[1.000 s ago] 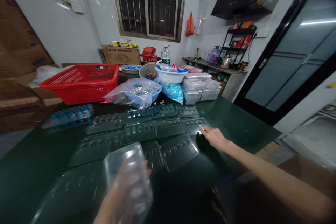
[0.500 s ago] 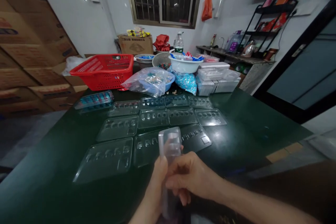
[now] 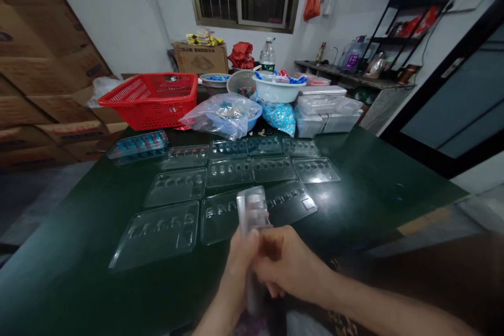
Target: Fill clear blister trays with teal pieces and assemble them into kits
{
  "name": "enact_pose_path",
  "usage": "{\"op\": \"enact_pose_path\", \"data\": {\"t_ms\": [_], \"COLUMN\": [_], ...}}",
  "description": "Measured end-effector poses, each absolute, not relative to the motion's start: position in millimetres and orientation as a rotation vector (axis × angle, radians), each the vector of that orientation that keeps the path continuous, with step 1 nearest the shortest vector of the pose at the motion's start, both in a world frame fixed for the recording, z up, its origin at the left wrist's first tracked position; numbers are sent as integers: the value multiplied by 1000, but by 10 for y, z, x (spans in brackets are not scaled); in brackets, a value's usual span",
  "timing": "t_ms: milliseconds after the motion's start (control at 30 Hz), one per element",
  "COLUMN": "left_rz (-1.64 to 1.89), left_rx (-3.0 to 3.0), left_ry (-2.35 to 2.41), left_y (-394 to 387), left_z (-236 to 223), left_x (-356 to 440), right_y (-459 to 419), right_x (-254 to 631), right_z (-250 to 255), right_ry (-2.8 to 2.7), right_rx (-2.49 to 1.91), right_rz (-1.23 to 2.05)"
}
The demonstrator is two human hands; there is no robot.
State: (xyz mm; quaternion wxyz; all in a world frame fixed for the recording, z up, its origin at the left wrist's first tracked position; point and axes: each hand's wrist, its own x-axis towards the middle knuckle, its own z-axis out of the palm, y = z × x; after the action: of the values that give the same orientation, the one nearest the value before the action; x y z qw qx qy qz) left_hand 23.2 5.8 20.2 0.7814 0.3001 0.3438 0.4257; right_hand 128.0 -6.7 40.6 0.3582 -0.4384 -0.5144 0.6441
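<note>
Both my hands meet near the bottom centre, over the front of the dark green table (image 3: pixel 366 189). My left hand (image 3: pixel 240 254) is wrapped round a stack of clear plastic blister trays (image 3: pixel 252 209) held on edge. My right hand (image 3: pixel 289 265) is closed on the same stack from the right, fingers curled against it. Beyond my hands, several empty clear blister trays (image 3: pixel 230 172) lie flat in rows on the table. One filled tray (image 3: pixel 137 144) with red and blue items lies at the far left.
At the back stand a red basket (image 3: pixel 151 100), a clear bag over a blue bowl (image 3: pixel 224 115), a white bowl (image 3: pixel 277 92), clear lidded boxes (image 3: pixel 325 113) and a water bottle (image 3: pixel 268 55). Cardboard boxes (image 3: pixel 43 79) are stacked left; a black shelf rack (image 3: pixel 397 26) stands right.
A second ago my right hand lay on a tray at the table's right; it has come back and closed on the stack in my left hand. The stack has turned on edge.
</note>
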Motion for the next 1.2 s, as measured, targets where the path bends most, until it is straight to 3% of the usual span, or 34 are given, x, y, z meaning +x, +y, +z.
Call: {"op": "enact_pose_path", "data": {"t_ms": [167, 300, 433, 533, 867, 1200], "left_rz": [1038, 1059, 1099, 1148, 1134, 1215], "left_rx": [687, 473, 409, 396, 331, 339], "left_ry": [816, 824, 828, 827, 695, 766], "left_y": [181, 305, 346, 310, 179, 80], "left_z": [218, 254, 272, 250, 191, 22], "left_x": [149, -138, -392, -465, -631, -856], "right_y": [-144, -219, -337, -418, -183, 32], "right_x": [1539, 2259, 3077, 3510, 3785, 2376], "right_z": [559, 637, 342, 3, -208, -265], "right_ry": [-1433, -1591, -1972, -2382, -2827, -2378], "right_rx": [-1225, -1577, -1825, -1872, -1780, -1605], "right_rz": [1284, 677, -48, -350, -537, -433]}}
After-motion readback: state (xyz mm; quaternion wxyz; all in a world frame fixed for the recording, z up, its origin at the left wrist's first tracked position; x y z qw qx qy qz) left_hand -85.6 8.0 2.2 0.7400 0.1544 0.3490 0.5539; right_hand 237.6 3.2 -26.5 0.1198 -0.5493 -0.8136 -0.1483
